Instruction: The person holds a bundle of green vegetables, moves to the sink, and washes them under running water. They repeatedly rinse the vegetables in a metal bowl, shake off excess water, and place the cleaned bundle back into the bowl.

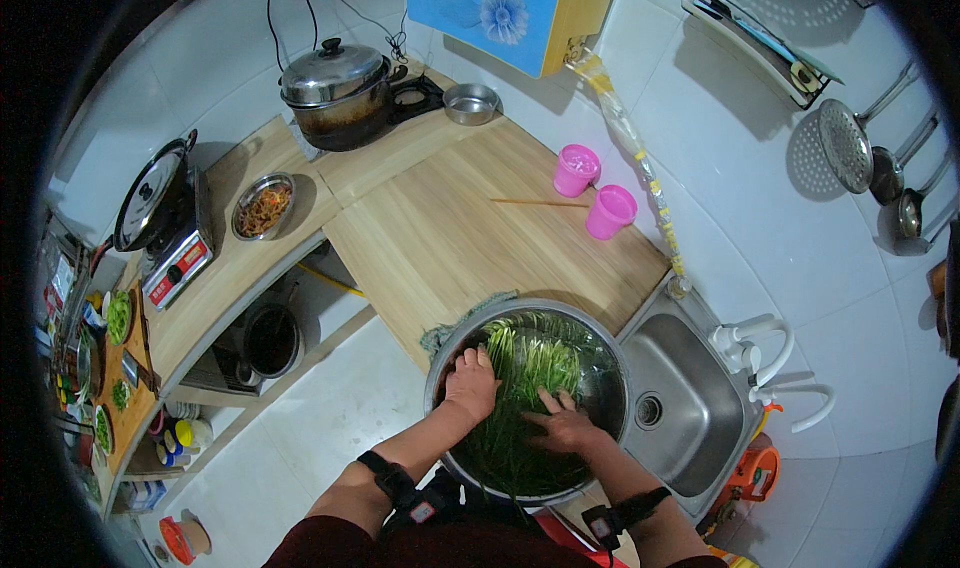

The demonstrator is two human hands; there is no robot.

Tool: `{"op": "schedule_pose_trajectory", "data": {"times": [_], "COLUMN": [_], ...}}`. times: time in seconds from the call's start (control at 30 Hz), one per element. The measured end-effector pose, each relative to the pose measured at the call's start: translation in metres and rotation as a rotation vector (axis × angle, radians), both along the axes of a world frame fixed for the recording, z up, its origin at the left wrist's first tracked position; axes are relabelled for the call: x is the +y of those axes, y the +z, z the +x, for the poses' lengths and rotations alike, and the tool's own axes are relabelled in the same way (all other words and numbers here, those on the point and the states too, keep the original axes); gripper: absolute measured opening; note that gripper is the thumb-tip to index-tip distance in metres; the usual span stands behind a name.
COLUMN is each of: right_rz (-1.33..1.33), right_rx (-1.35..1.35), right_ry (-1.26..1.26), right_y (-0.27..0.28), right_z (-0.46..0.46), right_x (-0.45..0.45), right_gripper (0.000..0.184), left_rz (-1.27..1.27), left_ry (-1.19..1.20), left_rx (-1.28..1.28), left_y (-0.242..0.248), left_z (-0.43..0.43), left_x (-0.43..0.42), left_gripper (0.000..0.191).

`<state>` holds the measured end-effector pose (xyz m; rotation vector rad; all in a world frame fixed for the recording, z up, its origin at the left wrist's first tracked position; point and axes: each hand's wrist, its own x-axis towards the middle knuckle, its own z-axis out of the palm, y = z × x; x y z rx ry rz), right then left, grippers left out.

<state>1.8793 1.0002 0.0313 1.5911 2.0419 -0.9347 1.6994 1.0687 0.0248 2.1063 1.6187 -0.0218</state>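
A large stainless steel basin (529, 502) stands before me, overlapping the wooden counter and the sink's left edge. Long, thin green stalks, probably Chinese chives (551, 362), lie in it in what looks like water. Their pale ends point away from me and the dark leaves lie toward me. My left hand (471, 388) is at the left side of the bunch, its fingers bent over the stalks; whether it grips any is unclear. My right hand (566, 425) lies on the leaves at the right with fingers apart, some fingertips hidden among the greens.
A steel sink (686, 388) with white taps (750, 343) adjoins on the right. Beyond the basin, the wooden counter (450, 215) bears pink cups (611, 212), a chopstick (536, 203) and a lidded pot (337, 95). A green cloth (450, 329) touches the basin. Left are a bowl of food (264, 206) and a wok (154, 193).
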Motion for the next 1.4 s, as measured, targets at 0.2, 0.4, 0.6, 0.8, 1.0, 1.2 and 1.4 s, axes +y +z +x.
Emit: {"op": "schedule_pose_trajectory", "data": {"times": [0.2, 0.4, 0.6, 0.8, 1.0, 1.2, 1.4], "right_rz": [0.278, -0.161, 0.017, 0.001, 0.259, 0.375, 0.227], "right_rx": [0.050, 0.398, 0.634, 0.818, 0.777, 1.306, 1.382], "right_ry": [-0.763, -0.861, -0.439, -0.442, -0.984, -1.286, -1.588], "right_y": [0.000, -0.046, -0.078, -0.026, 0.017, 0.013, 0.010], "right_z": [0.024, -0.010, -0.039, -0.013, 0.001, -0.012, -0.008], "right_x": [0.007, 0.010, 0.003, -0.002, 0.014, 0.030, 0.032], "right_gripper": [0.054, 0.076, 0.075, 0.053, 0.050, 0.040, 0.025], "left_rz": [-0.493, -0.664, -0.819, -0.804, -0.592, -0.515, -0.462], "left_ry": [0.301, 0.219, 0.330, 0.362, 0.196, -0.121, -0.188], "left_rx": [-0.216, -0.766, -0.859, -1.101, -1.056, -0.797, -0.661], "left_y": [-0.025, -0.064, -0.050, -0.031, -0.026, -0.011, -0.002], "left_z": [0.005, 0.021, 0.030, 0.022, 0.032, 0.049, 0.057], "left_x": [0.009, 0.014, 0.007, -0.003, -0.016, -0.024, -0.033], "left_gripper": [0.077, 0.084, 0.056, 0.039, 0.040, 0.040, 0.044]}}
